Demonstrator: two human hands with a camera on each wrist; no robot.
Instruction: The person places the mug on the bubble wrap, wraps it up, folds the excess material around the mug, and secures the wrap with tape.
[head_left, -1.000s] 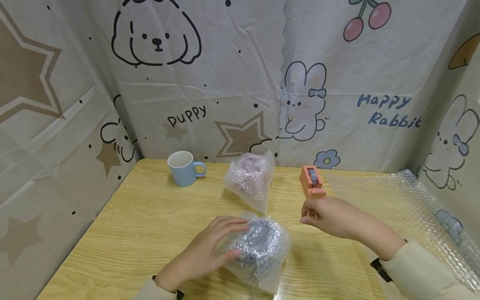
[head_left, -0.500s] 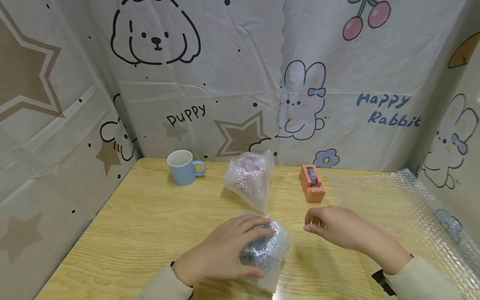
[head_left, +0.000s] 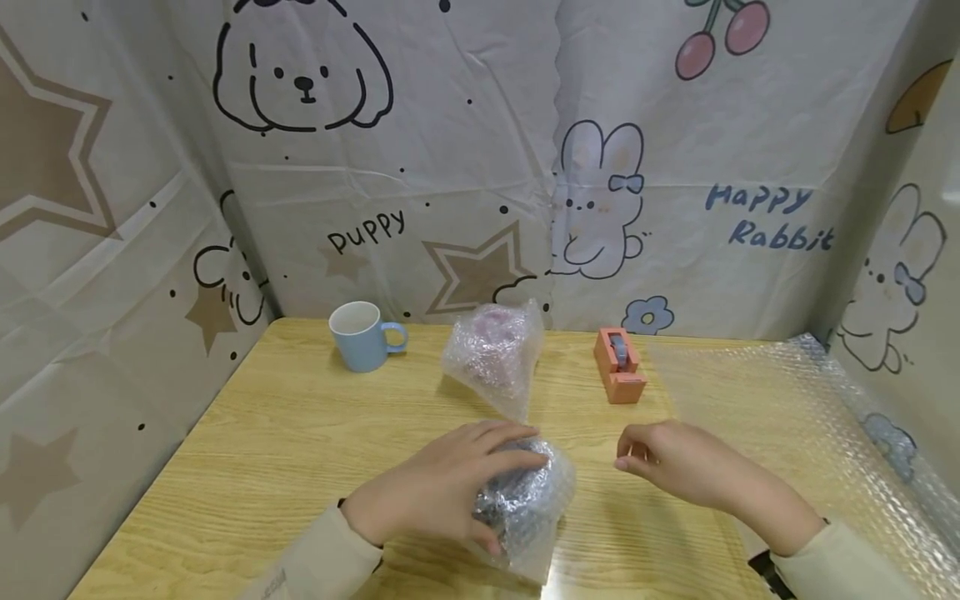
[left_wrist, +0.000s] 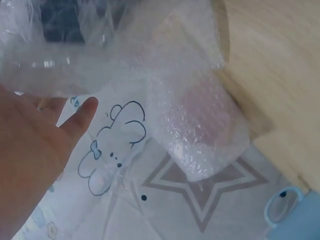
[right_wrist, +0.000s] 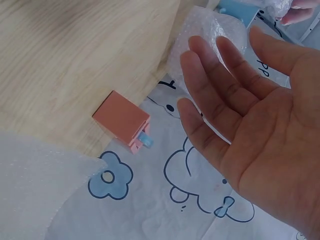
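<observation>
A bubble-wrapped bundle [head_left: 525, 492] with something dark inside sits at the table's near middle; the wrap blurs what it is. Over its left side my left hand [head_left: 438, 483] spreads, fingers curved across the top and thumb at the near side, holding it. In the left wrist view, the wrap [left_wrist: 110, 60] stands above my thumb. To the right, clear of the bundle, my right hand [head_left: 678, 458] hovers over the table with loosely bent fingers. The right wrist view shows its palm with nothing in it. Closest to it is an orange tape dispenser [head_left: 621, 371].
Behind the bundle stands another bubble-wrapped bundle [head_left: 491, 354], pinkish inside. A light blue mug [head_left: 363, 337] is at the back left. A sheet of bubble wrap [head_left: 750, 400] covers the table's right side. Printed cloth [head_left: 480, 167] walls the back and sides.
My left hand has slid right, farther over the bundle. My right hand has drawn back from beside the tape dispenser, toward me and slightly right. The head view has shifted a little.
</observation>
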